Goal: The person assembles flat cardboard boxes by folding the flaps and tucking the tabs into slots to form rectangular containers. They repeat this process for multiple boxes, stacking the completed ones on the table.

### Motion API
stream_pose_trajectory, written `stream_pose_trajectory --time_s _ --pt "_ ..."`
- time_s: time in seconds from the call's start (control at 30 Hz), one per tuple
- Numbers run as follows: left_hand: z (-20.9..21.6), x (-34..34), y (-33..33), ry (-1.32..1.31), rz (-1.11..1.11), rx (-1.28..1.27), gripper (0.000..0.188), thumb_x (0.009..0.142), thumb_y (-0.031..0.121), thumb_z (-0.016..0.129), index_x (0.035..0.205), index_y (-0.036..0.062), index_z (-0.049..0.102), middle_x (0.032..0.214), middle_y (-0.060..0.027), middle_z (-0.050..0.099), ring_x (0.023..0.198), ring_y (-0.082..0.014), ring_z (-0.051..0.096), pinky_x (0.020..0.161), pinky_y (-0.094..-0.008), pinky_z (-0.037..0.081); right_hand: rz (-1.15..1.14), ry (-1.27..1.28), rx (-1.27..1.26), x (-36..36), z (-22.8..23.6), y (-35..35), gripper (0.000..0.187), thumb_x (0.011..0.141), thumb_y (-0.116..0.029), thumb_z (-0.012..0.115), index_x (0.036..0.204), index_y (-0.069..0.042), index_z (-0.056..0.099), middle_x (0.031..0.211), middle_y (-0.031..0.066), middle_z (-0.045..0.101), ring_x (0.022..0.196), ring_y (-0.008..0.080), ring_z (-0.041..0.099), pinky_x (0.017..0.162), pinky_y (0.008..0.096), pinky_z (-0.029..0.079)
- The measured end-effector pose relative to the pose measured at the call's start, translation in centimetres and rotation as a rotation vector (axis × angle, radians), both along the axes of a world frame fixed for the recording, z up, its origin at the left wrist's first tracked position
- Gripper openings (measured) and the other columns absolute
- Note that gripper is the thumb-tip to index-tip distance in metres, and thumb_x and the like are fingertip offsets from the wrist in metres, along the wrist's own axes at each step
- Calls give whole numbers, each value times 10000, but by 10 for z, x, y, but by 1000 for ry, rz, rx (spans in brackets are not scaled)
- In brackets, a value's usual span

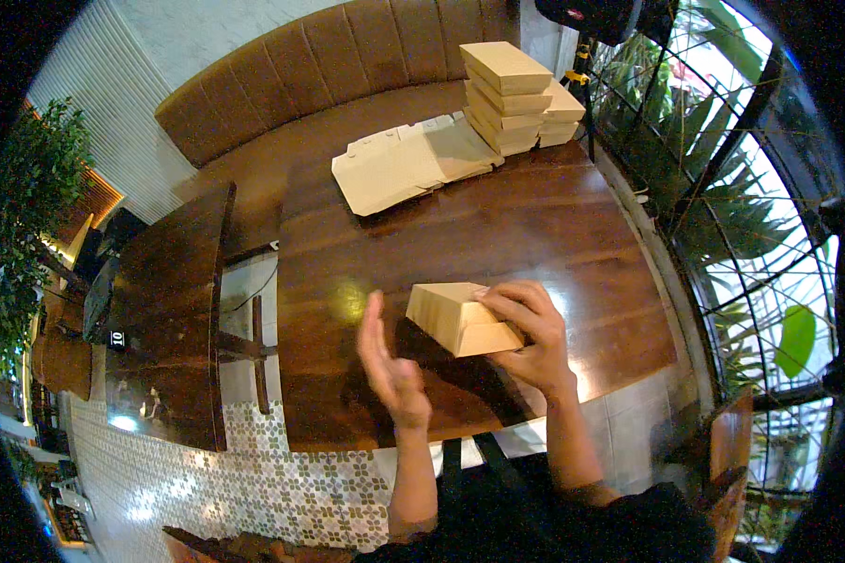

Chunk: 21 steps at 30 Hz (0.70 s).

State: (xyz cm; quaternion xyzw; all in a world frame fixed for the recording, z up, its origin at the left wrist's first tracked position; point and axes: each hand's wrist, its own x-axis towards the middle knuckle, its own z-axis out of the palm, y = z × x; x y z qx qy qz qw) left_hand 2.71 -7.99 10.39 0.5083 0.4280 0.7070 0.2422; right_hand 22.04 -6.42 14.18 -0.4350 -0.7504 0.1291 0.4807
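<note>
A small tan cardboard box (441, 317) with slanted sides is tilted above the near part of the wooden table (347, 263). My right hand (532, 333) grips its right end, the thumb and fingers closed round the card. To the left of the box, apart from it, my left hand (392, 371) is raised with its fingers stretched out and nothing in it. The underside of the box is hidden from view.
Flat unfolded cardboard sheets (394, 171) lie at the table's far side. Beside them, a stack of folded boxes (507, 98) stands at the far right. A brown bench (347, 56) curves behind, and another table (164, 328) is to the left. Barred windows (723, 197) line the right.
</note>
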Motion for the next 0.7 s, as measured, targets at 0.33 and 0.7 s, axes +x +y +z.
stream_pose_trajectory --time_s 0.33,0.7 --pt "26 14 -14 -38 -140 -25 313 972 174 549 1203 -27 616 1242 -181 629 1181 -294 592 1103 -444 435 314 512 -9 -38 3 -22 346 910 61 661 1220 -88 624 1408 213 574 1312 378 584 1120 491 470" --pt "42 10 12 350 -126 -117 348 1121 236 411 1221 13 658 1208 -162 698 1175 -358 635 1181 -535 359 208 16 -252 -9 -13 -17 627 910 -131 817 1447 -53 503 1489 204 521 1351 333 564 1112 427 486"
